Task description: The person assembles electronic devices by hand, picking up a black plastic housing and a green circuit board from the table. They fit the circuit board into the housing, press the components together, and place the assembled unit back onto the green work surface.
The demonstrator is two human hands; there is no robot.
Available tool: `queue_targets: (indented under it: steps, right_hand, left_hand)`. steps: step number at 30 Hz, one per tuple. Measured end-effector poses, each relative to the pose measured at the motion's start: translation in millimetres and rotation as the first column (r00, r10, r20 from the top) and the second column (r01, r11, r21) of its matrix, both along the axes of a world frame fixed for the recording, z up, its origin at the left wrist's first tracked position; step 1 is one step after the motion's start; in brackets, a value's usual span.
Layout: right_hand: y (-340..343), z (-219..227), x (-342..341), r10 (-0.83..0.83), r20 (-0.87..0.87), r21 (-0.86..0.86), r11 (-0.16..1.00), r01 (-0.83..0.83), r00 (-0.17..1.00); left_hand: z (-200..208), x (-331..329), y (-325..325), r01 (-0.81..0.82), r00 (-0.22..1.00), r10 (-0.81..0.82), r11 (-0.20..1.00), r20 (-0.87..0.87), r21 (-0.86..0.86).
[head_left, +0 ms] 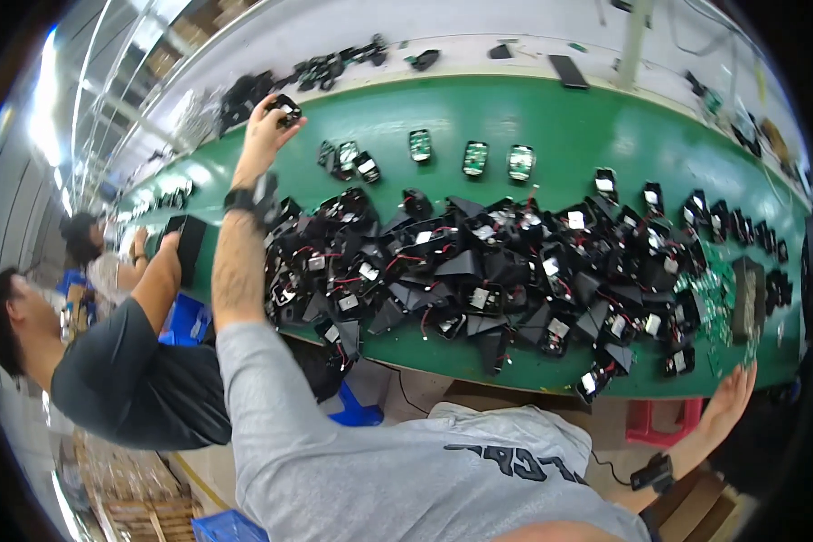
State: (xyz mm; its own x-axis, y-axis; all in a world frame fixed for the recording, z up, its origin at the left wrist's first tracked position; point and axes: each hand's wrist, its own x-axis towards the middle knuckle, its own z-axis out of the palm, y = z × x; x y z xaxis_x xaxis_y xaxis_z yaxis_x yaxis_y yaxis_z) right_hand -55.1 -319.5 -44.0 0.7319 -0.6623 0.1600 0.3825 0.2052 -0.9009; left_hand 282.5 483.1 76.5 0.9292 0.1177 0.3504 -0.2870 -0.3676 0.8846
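Black and small, the electronic unit (286,108) is pinched in your left hand (264,135), stretched to the far left of the green belt (551,126). Your right hand (730,397) hangs open and empty at the belt's near edge, well apart, so the left alone is placed to set it among the units beyond the black pile (479,271).

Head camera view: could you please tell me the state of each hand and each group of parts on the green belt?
Left hand: raised, grip shut on a small black part.
Right hand: open, fingers spread, at the near edge of the green belt.
Heap of black wired plastic modules: piled loosely, tangled.
Row of three small green-faced modules: laid out singly, apart.
Pile of green circuit boards: loose.
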Motion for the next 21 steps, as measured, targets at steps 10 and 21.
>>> queue_targets:
  steps: [10, 21]
  right_hand:
    - [208.7, 45.1, 42.3, 0.473, 0.402, 0.255, 0.764, -0.593, 0.784]
    - [236.1, 7.0, 6.1, 0.516, 0.576, 0.649, 0.181, -0.739, 0.633]
  left_hand:
    - [49.3, -227.3, -324.3, 0.344, 0.896, -0.433, 0.82, -0.102, -0.458]
    - [-48.0, -311.4, -430.9, 0.307, 0.94, -0.231, 0.892, 0.251, -0.331]
